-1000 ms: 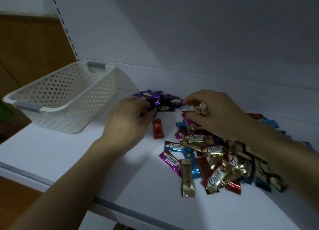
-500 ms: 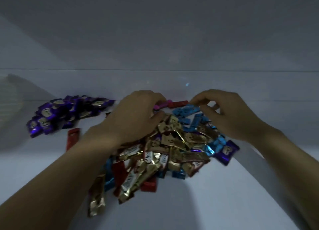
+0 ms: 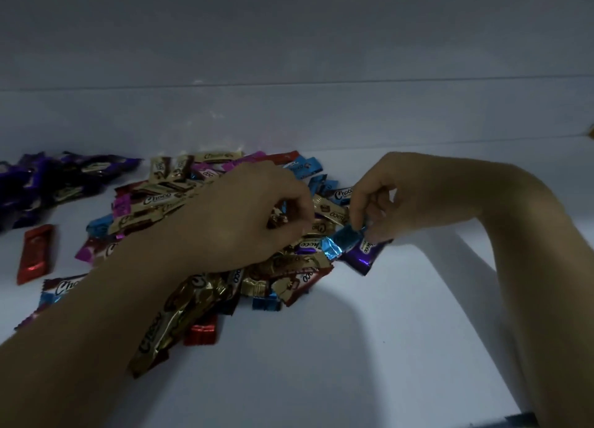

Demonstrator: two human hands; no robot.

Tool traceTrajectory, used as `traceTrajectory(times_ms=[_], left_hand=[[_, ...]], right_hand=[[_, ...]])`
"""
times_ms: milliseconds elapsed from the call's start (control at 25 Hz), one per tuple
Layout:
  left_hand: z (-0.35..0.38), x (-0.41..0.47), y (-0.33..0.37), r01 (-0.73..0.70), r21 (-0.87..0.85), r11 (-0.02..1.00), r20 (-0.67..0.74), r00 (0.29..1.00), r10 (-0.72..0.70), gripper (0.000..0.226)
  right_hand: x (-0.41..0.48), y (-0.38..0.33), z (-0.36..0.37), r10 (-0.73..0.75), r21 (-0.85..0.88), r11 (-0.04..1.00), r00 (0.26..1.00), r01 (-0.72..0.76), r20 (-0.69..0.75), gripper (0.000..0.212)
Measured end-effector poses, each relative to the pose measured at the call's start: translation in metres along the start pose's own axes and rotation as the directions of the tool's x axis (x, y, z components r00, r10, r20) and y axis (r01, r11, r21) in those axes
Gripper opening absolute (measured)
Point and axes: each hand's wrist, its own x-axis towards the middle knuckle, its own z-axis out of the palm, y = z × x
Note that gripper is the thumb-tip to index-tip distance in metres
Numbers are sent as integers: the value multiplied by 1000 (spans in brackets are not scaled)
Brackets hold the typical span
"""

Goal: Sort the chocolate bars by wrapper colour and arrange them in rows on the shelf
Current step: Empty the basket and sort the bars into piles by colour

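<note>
One blue bar [image 3: 344, 238] in right grip [image 3: 381, 199].

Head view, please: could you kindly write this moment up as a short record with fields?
Surface: white shelf
Sorted so far: purple bars grouped at far left
Set apart: one red bar, nearer the camera than the purple group
Unsorted: mixed pile in the centre
Left hand: fingers curled into the pile; grip unclear
Right hand: pinches a blue bar at the pile's right edge
</note>
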Motion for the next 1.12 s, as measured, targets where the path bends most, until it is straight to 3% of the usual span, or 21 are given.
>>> traceTrajectory(times_ms=[160,280,520,720,880,1120], left_hand=[[3,-5,-4,10,50,999,130,991,-16,26],[8,-3,0,23,161,987,187,981,-53,47],[17,2,7,69,176,982,150,984,-96,35],[16,-3,7,54,49,997,-69,996,-51,34],[8,-3,14,37,-7,999,-196,980,-38,29],[-29,-19,9,173,-69,982,-313,931,-186,21]], right_hand=[[-5,-4,2,36,24,999,998,-37,60,27],[-5,-7,1,59,7,998,996,-60,71,24],[-5,2,-4,64,27,998,997,-65,45,17],[1,4,-6,-66,234,966,978,112,-197,18],[3,-2,-6,-58,394,889,911,233,-407,27],[21,-26,19,27,495,811,827,311,-562,27]])
